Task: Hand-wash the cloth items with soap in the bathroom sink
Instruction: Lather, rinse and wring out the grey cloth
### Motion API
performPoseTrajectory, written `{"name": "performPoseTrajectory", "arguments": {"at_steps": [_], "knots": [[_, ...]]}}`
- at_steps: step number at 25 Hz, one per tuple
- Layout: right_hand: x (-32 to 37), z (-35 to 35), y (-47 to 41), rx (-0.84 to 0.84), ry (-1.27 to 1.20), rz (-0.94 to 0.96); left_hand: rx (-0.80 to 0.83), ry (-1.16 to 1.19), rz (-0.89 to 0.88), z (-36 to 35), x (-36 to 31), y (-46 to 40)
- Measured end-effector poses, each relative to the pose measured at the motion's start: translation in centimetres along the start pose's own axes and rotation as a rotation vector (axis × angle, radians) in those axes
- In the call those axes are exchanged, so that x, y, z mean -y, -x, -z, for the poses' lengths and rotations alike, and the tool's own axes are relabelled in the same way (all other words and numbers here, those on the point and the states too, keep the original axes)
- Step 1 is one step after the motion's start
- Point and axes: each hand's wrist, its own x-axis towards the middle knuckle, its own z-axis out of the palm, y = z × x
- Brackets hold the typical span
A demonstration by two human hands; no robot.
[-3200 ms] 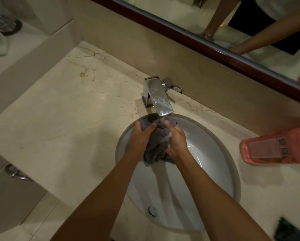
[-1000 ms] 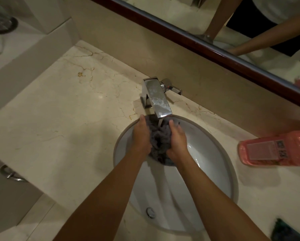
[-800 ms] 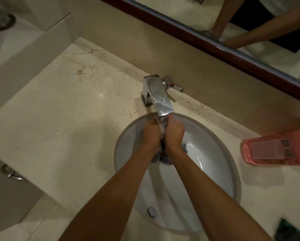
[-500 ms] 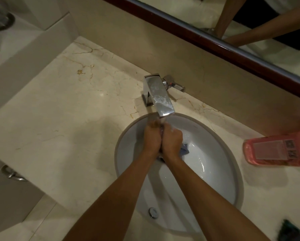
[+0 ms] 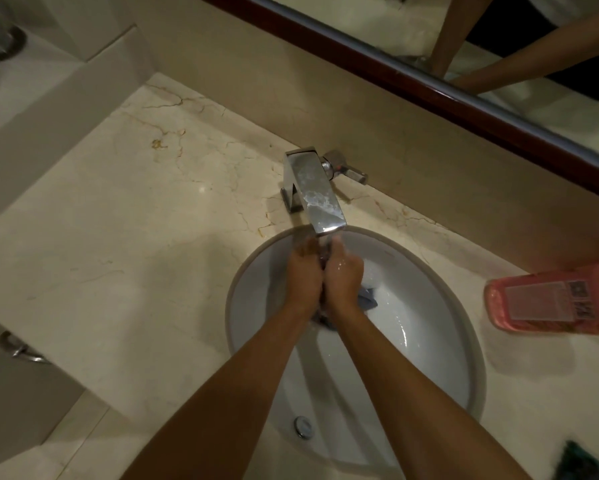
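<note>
Worktop (image 5: 111,258): pale veined marble, running from the left edge to the right edge under the wall; a small yellowish stain toward its back left.
Mirror (image 5: 499,64): along the back wall above the worktop, dark red lower frame; two forearms show in the glass.
Sink (image 5: 429,341): white oval basin set into the worktop near its front right part; wet inside, with a round metal overflow fitting (image 5: 303,427) on the near wall.
Soap bottle (image 5: 554,301): pink, lying on its side on the worktop at the right edge, just beside the basin rim, label facing up.
Tap (image 5: 313,190): square chrome spout at the back edge of the basin, soap suds on its top, side lever pointing right; water falls from its mouth onto the hands.
Left hand (image 5: 303,280): over the back of the basin, under the spout, fingers curled, gripping the cloth and pressed against the other hand.
Right hand (image 5: 343,282): wet, touching the left hand, fingers curled round the same cloth.
Cloth (image 5: 367,301): grey-blue, bunched between the two hands above the basin; only a corner at the right and a fold below the wrists are visible.
Dark item (image 5: 589,465): at the front right corner of the worktop, cut off by the frame; cannot tell what it is.
</note>
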Motion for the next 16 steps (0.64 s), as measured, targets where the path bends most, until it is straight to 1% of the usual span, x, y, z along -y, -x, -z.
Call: {"name": "performPoseTrajectory", "arguments": {"at_steps": [2, 6, 9, 11, 14, 15, 16], "knots": [[-0.6, -0.3, 1.5, 0.048, 0.006, 0.029, -0.019, 0.037, -0.014, 0.7, 0.2, -0.6], [0.0, 0.0, -0.4, -0.016, -0.01, -0.011, 0.003, 0.02, 0.041, -0.1, 0.5, 0.6], [-0.1, 0.0, 0.7, 0.019, -0.02, -0.01, 0.013, 0.088, 0.028, 0.5, 0.0, -0.4], [-0.4, -0.2, 0.7, 0.023, 0.004, 0.004, 0.012, 0.1, 0.06, 0.8, -0.4, -0.1], [0.4, -0.1, -0.9, 0.004, -0.058, -0.073, 0.068, 0.12, 0.169, 0.4, -0.7, 0.8], [0.7, 0.2, -0.9, 0.031, -0.136, -0.122, 0.123, 0.197, 0.24, 0.5, -0.8, 0.5], [0.6, 0.6, -0.8, 0.101, -0.25, -0.169, 0.166, 0.307, 0.307, 1.0, -1.0, 0.0]]}}
